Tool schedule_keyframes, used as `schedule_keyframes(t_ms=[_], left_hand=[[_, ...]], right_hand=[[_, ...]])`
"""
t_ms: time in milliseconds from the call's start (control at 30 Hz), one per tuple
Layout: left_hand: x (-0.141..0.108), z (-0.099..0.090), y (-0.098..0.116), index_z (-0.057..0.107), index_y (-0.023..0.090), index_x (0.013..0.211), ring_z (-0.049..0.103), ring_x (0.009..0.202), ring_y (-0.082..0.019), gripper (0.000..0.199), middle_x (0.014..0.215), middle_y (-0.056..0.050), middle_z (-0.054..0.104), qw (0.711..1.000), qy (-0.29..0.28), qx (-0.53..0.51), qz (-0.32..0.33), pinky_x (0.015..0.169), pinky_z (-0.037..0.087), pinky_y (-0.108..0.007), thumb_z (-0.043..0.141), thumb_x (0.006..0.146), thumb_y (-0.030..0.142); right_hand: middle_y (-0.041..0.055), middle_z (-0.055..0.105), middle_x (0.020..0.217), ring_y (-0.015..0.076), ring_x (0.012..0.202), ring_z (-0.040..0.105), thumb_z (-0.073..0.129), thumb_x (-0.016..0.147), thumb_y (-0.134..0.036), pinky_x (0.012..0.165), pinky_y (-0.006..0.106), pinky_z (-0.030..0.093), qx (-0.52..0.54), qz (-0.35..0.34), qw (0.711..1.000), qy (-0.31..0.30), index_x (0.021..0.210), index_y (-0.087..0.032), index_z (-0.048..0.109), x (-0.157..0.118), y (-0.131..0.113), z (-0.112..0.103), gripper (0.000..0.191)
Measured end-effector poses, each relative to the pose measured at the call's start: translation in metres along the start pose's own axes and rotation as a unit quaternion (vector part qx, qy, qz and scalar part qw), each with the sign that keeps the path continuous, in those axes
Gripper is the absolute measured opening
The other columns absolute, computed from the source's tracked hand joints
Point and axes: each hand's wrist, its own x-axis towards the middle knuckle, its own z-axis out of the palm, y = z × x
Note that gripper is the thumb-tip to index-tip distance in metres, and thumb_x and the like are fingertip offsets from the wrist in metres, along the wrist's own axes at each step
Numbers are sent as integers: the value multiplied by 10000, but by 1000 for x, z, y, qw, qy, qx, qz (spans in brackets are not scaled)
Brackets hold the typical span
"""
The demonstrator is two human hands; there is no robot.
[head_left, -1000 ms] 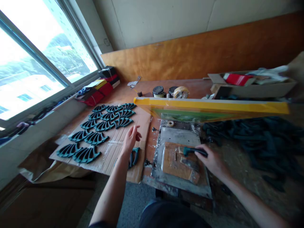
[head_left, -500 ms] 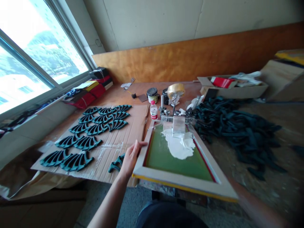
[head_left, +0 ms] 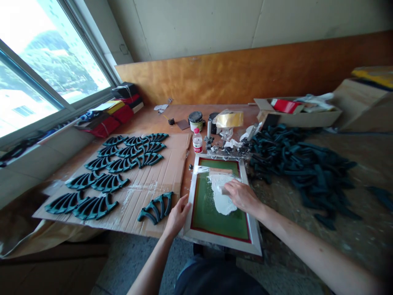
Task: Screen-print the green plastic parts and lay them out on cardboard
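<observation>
A framed screen (head_left: 202,215) with green mesh lies flat at the table's front edge, white paste (head_left: 223,203) spread over its upper middle. My right hand (head_left: 244,197) is closed on a pale squeegee (head_left: 221,189) standing in the paste. At the frame's left side, my left hand (head_left: 179,217) touches the rim, its fingers bent together; whether they grip the rim is unclear. A dark green fan-shaped piece (head_left: 156,208) lies on the cardboard just left of that hand. The clamp hardware (head_left: 229,152) is at the frame's far end.
Rows of dark green pieces (head_left: 110,182) cover the cardboard sheet (head_left: 175,155) at left. Behind the frame stand a small bottle (head_left: 197,141), a jar (head_left: 195,121) and a tape roll (head_left: 229,119). A green pile (head_left: 294,164) and an open box (head_left: 310,119) are at right.
The screen frame has come down from its raised tilt to lie flat. My right hand has moved from its near right corner to the squeegee, which has shifted toward me.
</observation>
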Motion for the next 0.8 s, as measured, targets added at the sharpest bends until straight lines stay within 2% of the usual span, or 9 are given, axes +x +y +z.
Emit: schedule_keyframes(t_ms=[100, 167, 267, 400, 500, 567, 633, 733, 800], left_hand=[[-1, 1, -1, 565, 217, 1293, 632, 722, -182, 555, 798, -27, 689, 1000, 2, 2, 1, 617, 466, -245, 500, 832, 520], [-1, 1, -2, 569, 217, 1287, 631, 718, -180, 549, 805, -27, 688, 1000, 1, 7, 2, 615, 463, -245, 495, 836, 520], [0, 1, -2, 587, 210, 1264, 625, 702, -177, 546, 792, -27, 684, 1000, -1, 11, 6, 610, 460, -248, 500, 831, 531], [0, 1, -3, 594, 192, 1246, 623, 705, -179, 570, 783, -30, 685, 1000, 4, -5, 11, 614, 467, -253, 508, 819, 559], [0, 2, -2, 601, 177, 1229, 631, 736, -189, 597, 803, -41, 695, 1000, 4, -25, 4, 630, 479, -259, 528, 796, 581], [0, 2, -1, 606, 169, 1217, 637, 755, -195, 625, 822, -51, 700, 999, 2, -51, -7, 644, 487, -262, 559, 766, 599], [-1, -1, 3, 579, 166, 1247, 643, 753, -197, 680, 827, -56, 701, 995, -19, -93, -18, 641, 490, -263, 588, 737, 615], [-7, -11, 20, 482, 178, 1347, 633, 667, -181, 778, 777, -36, 689, 987, -58, -147, -26, 576, 473, -253, 616, 721, 619], [-13, -21, 40, 483, 186, 1352, 616, 626, -167, 765, 738, -22, 677, 985, -57, -164, -21, 550, 458, -244, 621, 731, 610]], right_hand=[[51, 618, 825, 190, 832, 540, 428, 829, -19, 740, 285, 423, 28, -128, 991, -13, 828, -174, 595, -30, 4, -1, 228], [32, 611, 784, 182, 798, 533, 456, 815, -25, 695, 275, 413, 44, -168, 984, -35, 788, -187, 584, -36, 9, -7, 208], [14, 610, 747, 183, 776, 534, 507, 801, -47, 651, 277, 406, 42, -141, 989, -11, 770, -196, 583, -28, 10, -9, 171], [72, 656, 890, 203, 852, 559, 433, 843, -35, 703, 301, 447, 7, -156, 981, 115, 920, -159, 638, -34, -2, 9, 252], [77, 664, 905, 193, 860, 580, 416, 856, -50, 735, 296, 469, 34, -190, 976, 100, 959, -162, 651, -49, -6, 14, 280], [52, 664, 870, 186, 845, 591, 448, 871, -96, 743, 289, 479, 69, -161, 983, 49, 959, -193, 654, -44, -2, 6, 244], [37, 668, 939, 187, 880, 603, 505, 882, -172, 777, 295, 490, 97, -99, 990, 34, 1066, -231, 638, -24, 5, -7, 234], [36, 640, 1075, 192, 906, 617, 583, 862, -266, 799, 305, 500, 89, 7, 994, 64, 1324, -289, 501, 18, 19, -29, 470], [45, 627, 1060, 196, 841, 626, 598, 856, -339, 724, 296, 509, 47, 66, 993, 84, 1381, -295, 453, 36, 33, -46, 546]])
